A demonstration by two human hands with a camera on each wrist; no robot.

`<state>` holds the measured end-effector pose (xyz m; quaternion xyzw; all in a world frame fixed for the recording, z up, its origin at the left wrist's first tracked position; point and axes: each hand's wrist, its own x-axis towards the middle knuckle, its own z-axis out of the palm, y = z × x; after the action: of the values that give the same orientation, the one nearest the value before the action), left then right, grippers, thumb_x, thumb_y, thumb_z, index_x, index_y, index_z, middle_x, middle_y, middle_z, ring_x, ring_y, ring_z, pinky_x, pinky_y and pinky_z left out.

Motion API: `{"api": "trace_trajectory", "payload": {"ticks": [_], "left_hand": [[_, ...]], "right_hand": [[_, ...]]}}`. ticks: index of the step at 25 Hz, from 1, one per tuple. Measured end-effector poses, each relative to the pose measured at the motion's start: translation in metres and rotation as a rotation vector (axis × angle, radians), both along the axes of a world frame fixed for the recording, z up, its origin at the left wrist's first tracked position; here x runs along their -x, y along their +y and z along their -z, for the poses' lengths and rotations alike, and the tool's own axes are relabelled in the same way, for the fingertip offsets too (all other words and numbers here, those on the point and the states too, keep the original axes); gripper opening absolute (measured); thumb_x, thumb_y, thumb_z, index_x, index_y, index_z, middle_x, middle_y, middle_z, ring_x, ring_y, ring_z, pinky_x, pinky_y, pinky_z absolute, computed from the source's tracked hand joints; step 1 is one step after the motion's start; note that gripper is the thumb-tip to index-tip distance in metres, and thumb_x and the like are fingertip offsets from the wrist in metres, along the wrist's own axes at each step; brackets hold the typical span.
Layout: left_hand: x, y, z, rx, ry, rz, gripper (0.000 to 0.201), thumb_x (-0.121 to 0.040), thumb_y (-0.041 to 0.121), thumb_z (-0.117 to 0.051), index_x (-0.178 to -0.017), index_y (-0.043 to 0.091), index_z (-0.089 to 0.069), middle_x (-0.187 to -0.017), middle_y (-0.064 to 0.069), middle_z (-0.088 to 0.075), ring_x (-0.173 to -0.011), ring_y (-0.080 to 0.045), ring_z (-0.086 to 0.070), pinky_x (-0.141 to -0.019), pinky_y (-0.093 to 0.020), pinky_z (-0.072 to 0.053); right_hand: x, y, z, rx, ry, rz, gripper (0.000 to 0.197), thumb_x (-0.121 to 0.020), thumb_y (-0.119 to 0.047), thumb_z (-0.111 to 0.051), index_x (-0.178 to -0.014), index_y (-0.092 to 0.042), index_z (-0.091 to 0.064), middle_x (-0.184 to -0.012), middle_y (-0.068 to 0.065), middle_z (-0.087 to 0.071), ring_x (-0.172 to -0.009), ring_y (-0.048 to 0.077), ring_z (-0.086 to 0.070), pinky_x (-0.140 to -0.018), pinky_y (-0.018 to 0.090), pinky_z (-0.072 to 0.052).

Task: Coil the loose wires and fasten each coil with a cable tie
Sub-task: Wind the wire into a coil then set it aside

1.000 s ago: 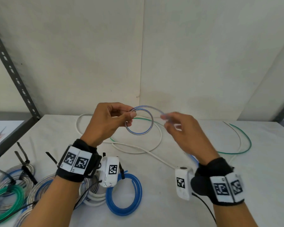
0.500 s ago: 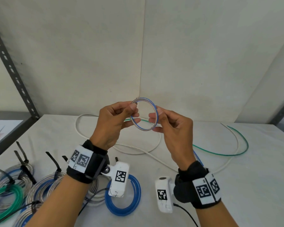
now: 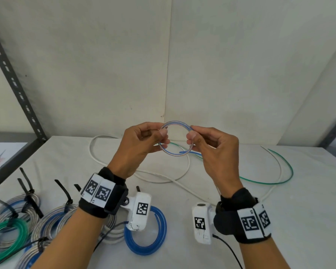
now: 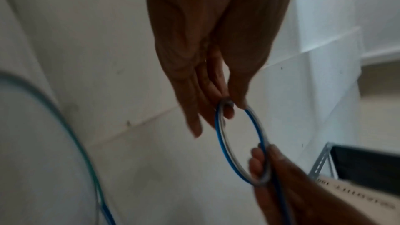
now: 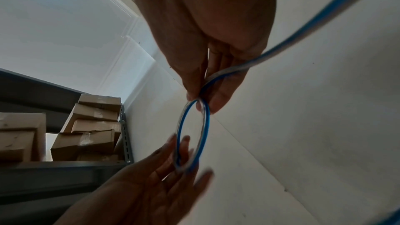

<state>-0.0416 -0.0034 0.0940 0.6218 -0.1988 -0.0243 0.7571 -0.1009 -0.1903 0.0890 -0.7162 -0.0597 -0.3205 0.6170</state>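
A thin clear-and-blue wire (image 3: 172, 154) forms a small loop held up above the table. My left hand (image 3: 162, 133) pinches the loop's left side between thumb and fingers; my right hand (image 3: 190, 137) pinches its right side. In the left wrist view the wire loop (image 4: 225, 145) hangs from my left hand (image 4: 227, 103), with my right hand (image 4: 263, 160) at its far side. The right wrist view has my right hand (image 5: 200, 99) on the wire loop (image 5: 204, 126), its tail running up right, and my left hand (image 5: 179, 160) below. A loose white wire (image 3: 182, 171) and green wire (image 3: 270, 182) lie on the table (image 3: 279, 220).
Tied coils sit at the front left: a blue coil (image 3: 161, 239), a green coil (image 3: 17, 230), silver-blue coils (image 3: 47, 220) with black cable ties (image 3: 27, 181) sticking up. A grey shelf upright (image 3: 14, 84) stands at the left. Cardboard boxes (image 5: 93, 126) fill a shelf.
My right hand came in from the right and took hold of the loop's right side. The loop rose a little and both wrists drew closer together.
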Motion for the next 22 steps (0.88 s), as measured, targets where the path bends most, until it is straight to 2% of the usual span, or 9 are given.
{"api": "trace_trajectory", "payload": {"ticks": [2,3,4,6,10,14,16,18,22], "left_hand": [[0.002,0.004,-0.001,-0.243,-0.026,0.141,0.040,-0.093,0.037,-0.058,-0.109,0.001,-0.068,-0.082,-0.009,-0.071,-0.075,-0.025,-0.069,-0.079,-0.033,-0.060],[0.004,0.003,-0.001,-0.347,-0.006,0.237,0.045,-0.096,0.043,-0.052,-0.101,0.001,-0.066,-0.071,-0.006,-0.064,-0.065,-0.023,-0.063,-0.074,-0.033,-0.058],[0.007,0.001,0.001,-0.423,0.038,0.322,0.046,-0.099,0.047,-0.047,-0.090,0.004,-0.062,-0.062,-0.002,-0.053,-0.056,-0.019,-0.052,-0.067,-0.032,-0.055],[0.010,-0.004,0.004,-0.484,0.108,0.382,0.046,-0.104,0.048,-0.042,-0.076,0.011,-0.049,-0.059,0.005,-0.032,-0.050,-0.013,-0.031,-0.056,-0.027,-0.044],[0.008,-0.005,0.001,-0.402,0.070,0.314,0.045,-0.105,0.044,-0.040,-0.075,0.011,-0.040,-0.065,0.005,-0.020,-0.055,-0.014,-0.019,-0.050,-0.022,-0.028],[0.009,-0.006,0.000,-0.390,-0.017,0.255,0.047,-0.106,0.043,-0.041,-0.066,0.021,-0.031,-0.066,0.001,-0.020,-0.057,-0.015,-0.019,-0.050,-0.020,-0.031],[0.009,-0.007,0.000,-0.412,-0.074,0.198,0.046,-0.107,0.038,-0.041,-0.067,0.017,-0.030,-0.070,-0.011,-0.017,-0.059,-0.018,-0.019,-0.052,-0.022,-0.033],[0.006,-0.004,0.000,-0.418,-0.106,0.145,0.045,-0.109,0.031,-0.041,-0.069,0.012,-0.033,-0.071,-0.016,-0.015,-0.058,-0.017,-0.022,-0.055,-0.024,-0.033],[0.007,0.000,-0.005,-0.214,-0.060,0.138,0.044,-0.107,0.033,-0.040,-0.067,0.021,-0.028,-0.069,-0.004,-0.014,-0.057,-0.015,-0.014,-0.051,-0.026,-0.022]], "right_hand": [[0.002,-0.007,0.000,0.181,0.102,-0.101,0.009,-0.090,-0.015,-0.076,-0.098,-0.016,-0.080,-0.080,0.002,-0.077,-0.077,0.021,-0.074,-0.075,0.043,-0.062],[0.002,-0.008,0.000,0.287,0.148,-0.151,0.008,-0.090,-0.015,-0.077,-0.097,-0.016,-0.081,-0.078,0.001,-0.076,-0.075,0.020,-0.073,-0.076,0.044,-0.062],[0.003,-0.008,0.001,0.380,0.176,-0.183,0.007,-0.090,-0.015,-0.076,-0.095,-0.017,-0.081,-0.077,0.000,-0.076,-0.074,0.018,-0.072,-0.074,0.043,-0.061],[0.004,-0.005,0.003,0.469,0.178,-0.179,0.006,-0.090,-0.015,-0.076,-0.092,-0.019,-0.080,-0.077,-0.001,-0.075,-0.072,0.015,-0.071,-0.070,0.041,-0.059],[0.004,-0.001,0.001,0.349,0.100,-0.146,0.009,-0.091,-0.017,-0.075,-0.098,-0.016,-0.081,-0.081,-0.003,-0.077,-0.078,0.014,-0.072,-0.073,0.040,-0.060],[0.004,0.005,0.000,0.241,0.030,-0.046,0.007,-0.090,-0.015,-0.076,-0.095,-0.017,-0.081,-0.085,-0.007,-0.078,-0.082,0.014,-0.074,-0.078,0.041,-0.060],[0.004,0.006,-0.001,0.185,0.001,-0.012,0.007,-0.090,-0.015,-0.077,-0.095,-0.018,-0.080,-0.083,-0.005,-0.078,-0.081,0.016,-0.074,-0.079,0.042,-0.061],[0.005,0.004,-0.004,0.099,-0.036,0.013,0.008,-0.089,-0.016,-0.077,-0.095,-0.021,-0.078,-0.082,-0.002,-0.078,-0.081,0.018,-0.075,-0.078,0.039,-0.062],[0.005,0.002,-0.006,0.019,0.011,-0.081,0.006,-0.089,-0.011,-0.076,-0.092,-0.015,-0.078,-0.083,0.006,-0.078,-0.082,0.027,-0.075,-0.077,0.035,-0.062]]}}
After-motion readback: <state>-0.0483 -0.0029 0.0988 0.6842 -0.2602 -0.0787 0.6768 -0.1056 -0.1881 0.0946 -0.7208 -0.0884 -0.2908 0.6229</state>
